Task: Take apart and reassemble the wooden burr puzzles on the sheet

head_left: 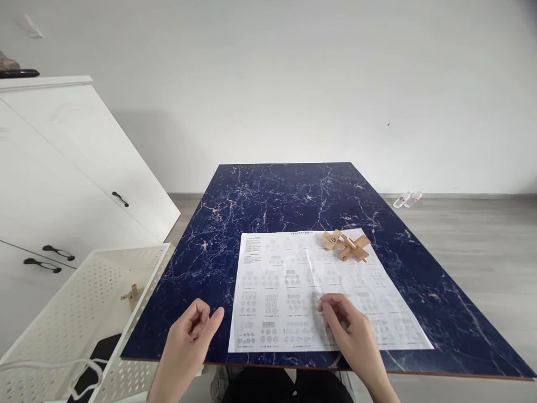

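A white printed sheet point(289, 280) lies on the dark blue marbled table point(272, 196), covered in small diagrams and text. My right hand point(350, 327) rests at the lower right of the sheet, its fingers loosely bent and nothing visible in them. To the left of the paper, above the table's front edge, my left hand point(188, 338) is empty, with curled fingers and the thumb held apart. Light wooden puzzle pieces point(356, 249) lie crossed together at the sheet's upper right corner. Beside them sits a wooden piece marked with a letter point(332, 239).
At the left, a white perforated bin point(54, 296) stands against the table side, with a wooden piece point(133, 295), a black object and a white cable in it. Behind it is a white cabinet point(84, 168). A clear item point(408, 199) lies on the floor to the right.
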Available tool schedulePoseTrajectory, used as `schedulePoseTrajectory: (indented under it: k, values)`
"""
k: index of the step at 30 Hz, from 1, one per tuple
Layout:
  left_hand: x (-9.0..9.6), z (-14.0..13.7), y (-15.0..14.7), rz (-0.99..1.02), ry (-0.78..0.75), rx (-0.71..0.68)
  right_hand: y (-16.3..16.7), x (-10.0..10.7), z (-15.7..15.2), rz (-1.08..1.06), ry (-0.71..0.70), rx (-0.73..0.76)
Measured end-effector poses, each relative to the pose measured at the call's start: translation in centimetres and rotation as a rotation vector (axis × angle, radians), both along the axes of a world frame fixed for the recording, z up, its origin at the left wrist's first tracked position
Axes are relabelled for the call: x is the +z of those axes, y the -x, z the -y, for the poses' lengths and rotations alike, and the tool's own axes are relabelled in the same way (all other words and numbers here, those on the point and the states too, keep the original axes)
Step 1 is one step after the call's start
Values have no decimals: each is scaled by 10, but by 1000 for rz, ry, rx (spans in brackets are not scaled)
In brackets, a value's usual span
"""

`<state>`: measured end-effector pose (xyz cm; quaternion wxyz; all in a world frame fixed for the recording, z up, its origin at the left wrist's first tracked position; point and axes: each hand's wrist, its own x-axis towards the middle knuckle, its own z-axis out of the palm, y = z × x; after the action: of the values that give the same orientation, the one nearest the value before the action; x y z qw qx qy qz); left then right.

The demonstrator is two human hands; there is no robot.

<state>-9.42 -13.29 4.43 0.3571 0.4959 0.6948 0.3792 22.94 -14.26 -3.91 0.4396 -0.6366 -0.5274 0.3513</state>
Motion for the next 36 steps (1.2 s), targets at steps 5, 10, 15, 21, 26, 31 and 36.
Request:
schedulePoseTrajectory:
  k: [5, 10, 15, 21, 26, 31, 36]
  values:
    - [-16, -12, -1, 142, -44, 76, 0, 0, 1, -1, 3, 1]
    - [-28, -24, -14, 159, -122, -28, 3, 3, 3, -7, 10, -17]
    - [-33, -32, -33, 120, -197, -373, 6, 5, 3, -9, -11, -53]
    - [-42, -46, -41, 123, -204, -526, 6, 7, 2, 18, -5, -53]
    - [-42, -73, -45, 127, -217, -494, 4, 9, 3, -16, 7, -30]
    - [-42, -108, -47, 116, -243, -408, 5, 11, 3, -41, 27, -39]
    - [-45, -147, -49, 95, -292, -384, 4, 10, 3, -31, 28, -50]
